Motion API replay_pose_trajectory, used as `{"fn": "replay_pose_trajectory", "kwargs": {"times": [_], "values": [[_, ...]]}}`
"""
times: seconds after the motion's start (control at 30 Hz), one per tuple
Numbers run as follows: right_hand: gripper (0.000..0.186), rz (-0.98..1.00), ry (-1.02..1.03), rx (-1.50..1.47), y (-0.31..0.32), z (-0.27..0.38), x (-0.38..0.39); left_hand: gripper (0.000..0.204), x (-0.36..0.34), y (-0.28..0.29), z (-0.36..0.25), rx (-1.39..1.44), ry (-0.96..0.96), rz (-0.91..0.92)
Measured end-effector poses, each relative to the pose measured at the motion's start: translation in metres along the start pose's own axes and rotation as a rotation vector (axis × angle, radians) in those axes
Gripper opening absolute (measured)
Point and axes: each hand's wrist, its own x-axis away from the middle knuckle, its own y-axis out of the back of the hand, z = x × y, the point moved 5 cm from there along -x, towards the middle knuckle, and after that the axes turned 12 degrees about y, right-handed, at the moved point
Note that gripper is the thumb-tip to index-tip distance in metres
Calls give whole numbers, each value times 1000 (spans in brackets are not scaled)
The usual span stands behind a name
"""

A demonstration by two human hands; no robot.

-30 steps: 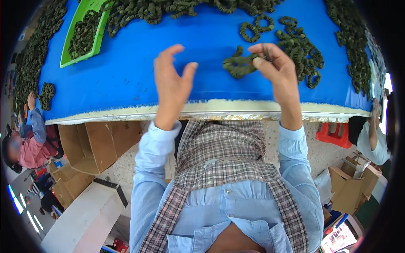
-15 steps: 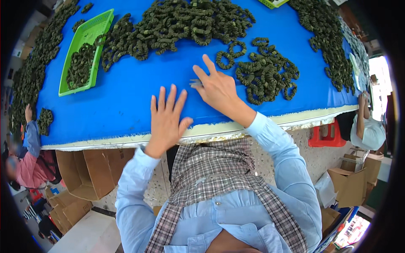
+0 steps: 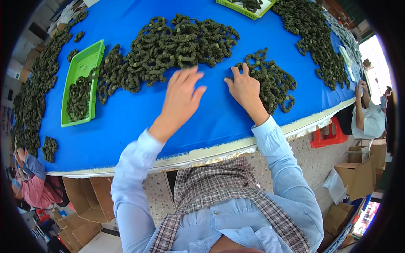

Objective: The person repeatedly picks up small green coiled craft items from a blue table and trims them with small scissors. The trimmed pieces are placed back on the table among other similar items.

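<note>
Over the near edge of the large heap of dark green ruffled rings, my left hand is stretched out with the thumb apart, holding nothing I can see. My right hand lies at the left edge of a smaller pile of the same rings, its index and middle fingers extended and thumb spread. Its fingertips reach the rings at that edge. Whether they touch one is hard to tell, and the palm side is hidden. Both piles lie on a blue cloth covering the table.
A green basket partly filled with rings stands at the left. Another green basket is at the far edge. More rings lie in long heaps left and right. Co-workers sit at both sides; a red stool stands below the table.
My left hand has moved forward from the near cloth to the large heap. My right hand has moved right, to the smaller pile. The grey tip seen by its thumb no longer shows.
</note>
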Motion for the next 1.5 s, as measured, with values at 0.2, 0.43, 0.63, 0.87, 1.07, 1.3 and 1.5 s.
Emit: {"fn": "replay_pose_trajectory", "kwargs": {"times": [0.2,0.43,0.63,0.87,1.07,1.3,1.5], "values": [[48,-67,-43,-22,-2,-6,-3,53,-143,-91,-20,-152,-169,-164],[46,-44,-102,-108,0,-12,-1,50,-192,-152,17,-440,-50,44],[40,-57,-131,-171,2,-18,0,34,-155,-122,33,-451,-200,155],[36,-113,-99,-185,1,-17,-1,26,-46,-44,50,-389,-374,185],[31,-214,-12,-281,27,6,1,23,34,14,44,-154,-107,86],[36,29,-28,-1360,17,84,21,19,88,27,31,238,219,-75],[36,77,-63,-1489,15,111,30,26,111,20,24,671,332,-110]]}}
